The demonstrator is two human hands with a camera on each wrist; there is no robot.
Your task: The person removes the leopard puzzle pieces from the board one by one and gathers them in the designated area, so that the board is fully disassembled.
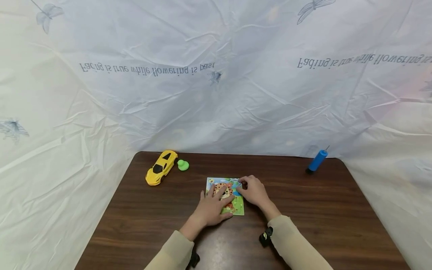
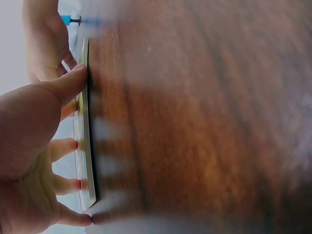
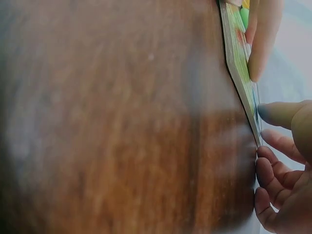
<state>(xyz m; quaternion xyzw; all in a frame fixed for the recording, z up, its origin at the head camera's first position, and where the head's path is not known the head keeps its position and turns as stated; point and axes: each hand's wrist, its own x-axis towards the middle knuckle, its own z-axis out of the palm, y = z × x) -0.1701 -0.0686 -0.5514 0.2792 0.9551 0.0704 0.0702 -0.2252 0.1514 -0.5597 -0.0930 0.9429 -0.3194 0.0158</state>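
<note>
left hand (image 1: 210, 208), fingers spread on leopard board (image 1: 238, 204), right hand (image 1: 255, 191), fingers bent at its edge, grip unclear

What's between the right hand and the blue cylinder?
Just bare tabletop between the right hand and the blue cylinder; the head view shows it.

leopard-picture board (image 1: 239, 204), flat on table (image 1: 310, 204)
</note>
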